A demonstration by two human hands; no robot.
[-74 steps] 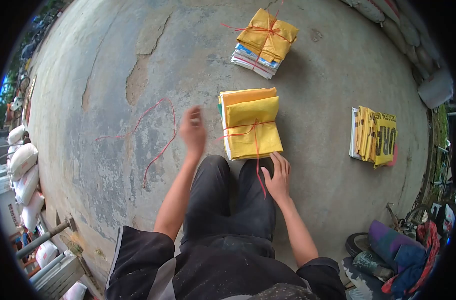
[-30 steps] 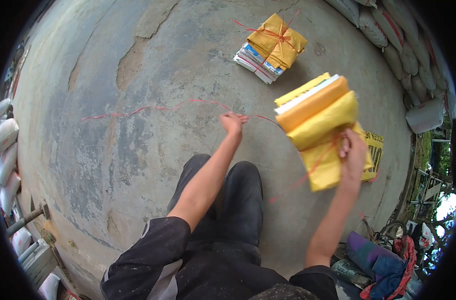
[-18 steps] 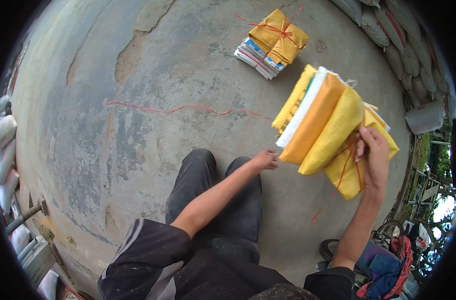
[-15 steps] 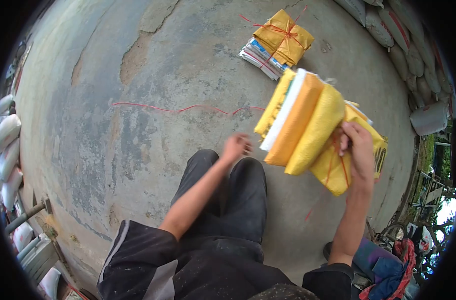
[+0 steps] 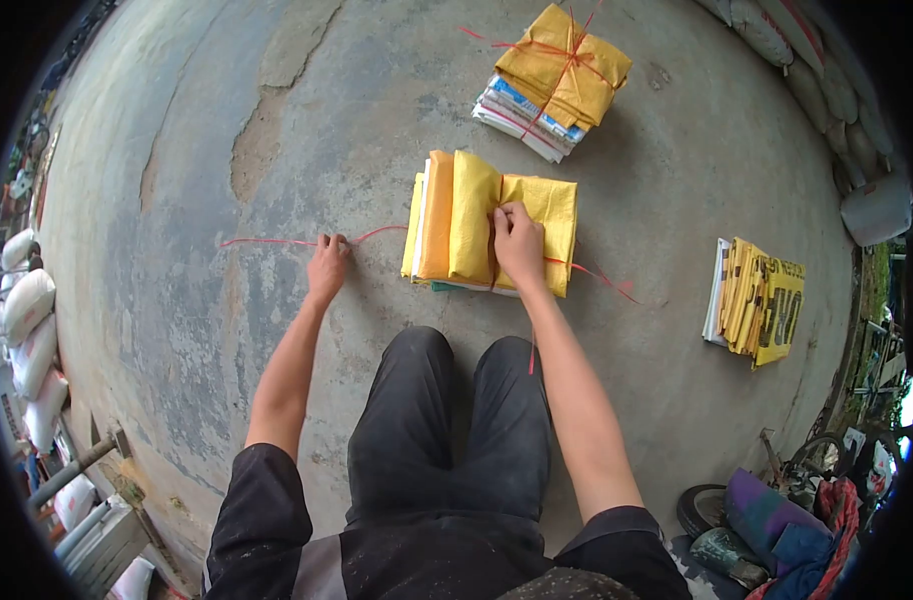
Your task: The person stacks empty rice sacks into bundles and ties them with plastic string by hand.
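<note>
A bundle of folded woven sacks (image 5: pixel 474 240), yellow, orange and white, lies on the concrete floor in front of my knees. A red string (image 5: pixel 267 241) runs out from under its left side. My left hand (image 5: pixel 329 265) is pinched on that string, left of the bundle. My right hand (image 5: pixel 520 240) rests on top of the bundle, its fingers closed around the red string tied there; the exact grip is partly hidden. More string ends stick out to the right and toward my knee.
Beyond the bundle sits another tied stack of sacks (image 5: pixel 562 70) with red string. A loose pile of yellow printed sacks (image 5: pixel 762 300) lies at the right. Filled white sacks (image 5: pixel 32 305) line the left edge; others (image 5: pixel 807 70) are stacked at upper right. A bicycle wheel (image 5: pixel 702 508) is at lower right.
The bundle, held up in my right hand before, now lies on the floor across the string, farther left. My left hand has moved left and taken hold of the string.
</note>
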